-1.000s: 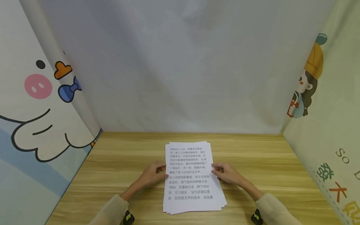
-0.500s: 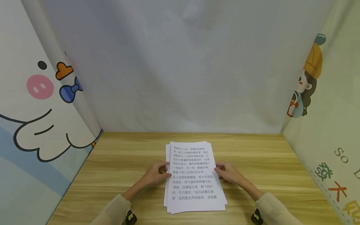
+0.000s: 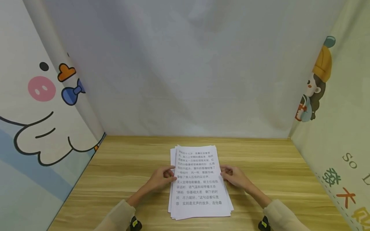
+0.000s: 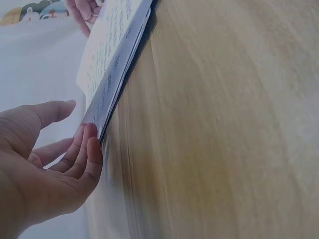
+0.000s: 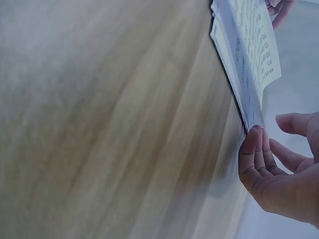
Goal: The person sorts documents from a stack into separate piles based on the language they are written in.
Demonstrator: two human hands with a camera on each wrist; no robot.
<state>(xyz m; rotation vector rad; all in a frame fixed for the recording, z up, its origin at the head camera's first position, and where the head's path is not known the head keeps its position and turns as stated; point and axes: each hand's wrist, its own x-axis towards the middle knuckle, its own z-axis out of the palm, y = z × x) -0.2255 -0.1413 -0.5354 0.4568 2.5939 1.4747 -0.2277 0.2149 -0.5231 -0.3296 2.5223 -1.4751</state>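
A stack of white printed sheets (image 3: 199, 183) lies on the wooden table, its layers slightly out of line at the left side and the corners. At its left edge, my left hand (image 3: 162, 178) touches the paper with the fingertips. The left wrist view shows that hand's thumb (image 4: 56, 110) held apart from the sheets, fingers against the stack's side. My right hand (image 3: 235, 177) is at the opposite edge. In the right wrist view its fingers (image 5: 259, 154) meet the edge of the paper, and the thumb (image 5: 294, 123) stands off it.
The wooden table (image 3: 127, 154) reaches back to a pale cloth wall (image 3: 185, 80). Cartoon-printed cloths stand at the left (image 3: 26, 141) and right (image 3: 326, 138). Each forearm has a light sleeve and a dark device at the wrist.
The upper sheets slid right between the first two frames, then slightly back left. Both hands shifted a little to the right with them and stay at the stack's sides.
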